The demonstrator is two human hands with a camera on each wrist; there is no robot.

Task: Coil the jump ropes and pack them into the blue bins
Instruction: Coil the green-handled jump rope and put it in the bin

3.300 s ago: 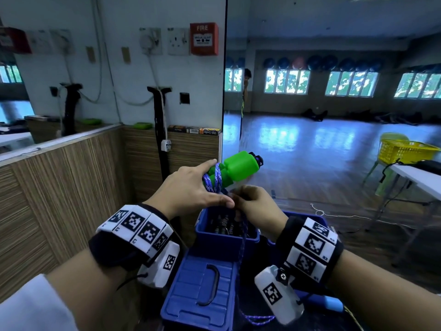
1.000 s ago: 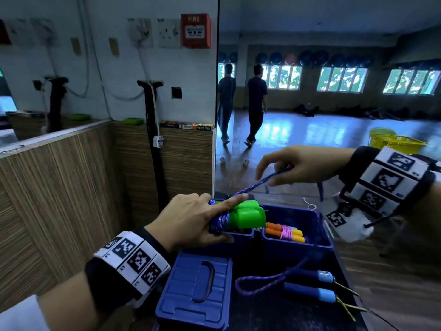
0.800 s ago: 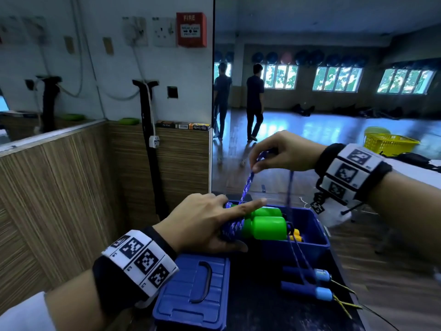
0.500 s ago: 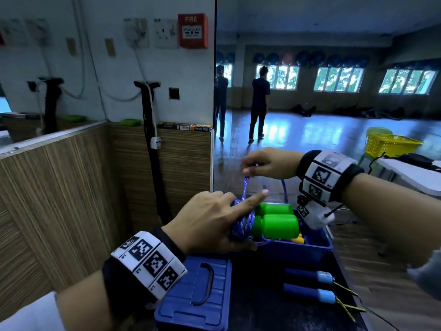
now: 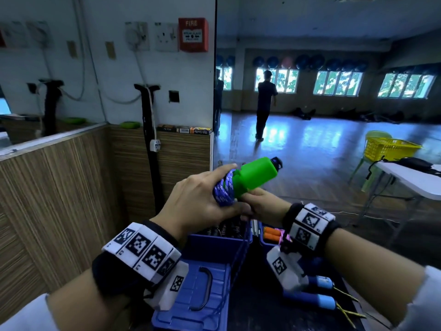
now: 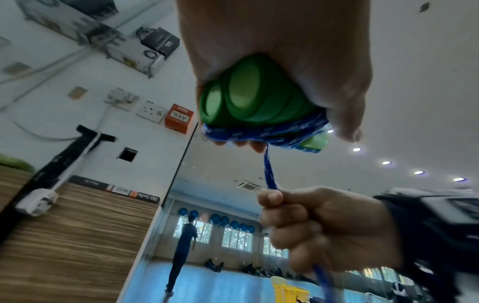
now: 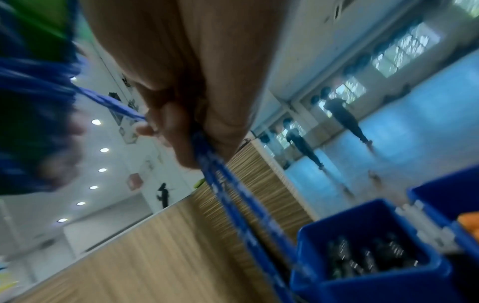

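- Nearest me at 6 o'clock lies one blue lid [image 5: 191, 295]; at 4 o'clock, two blue handles [image 5: 317, 291] on the dark surface [image 5: 262, 314].
- Beyond stand two blue bins [image 5: 214, 244]; the right one holds two orange handles [image 5: 272, 232].
- Above them, my left hand [image 5: 198, 199] grips two green handles [image 6: 249, 98] wound with blue rope [image 5: 224, 189].
- My right hand [image 6: 329, 227], fingers closed, pinches the rope's trailing strand at 5 o'clock.
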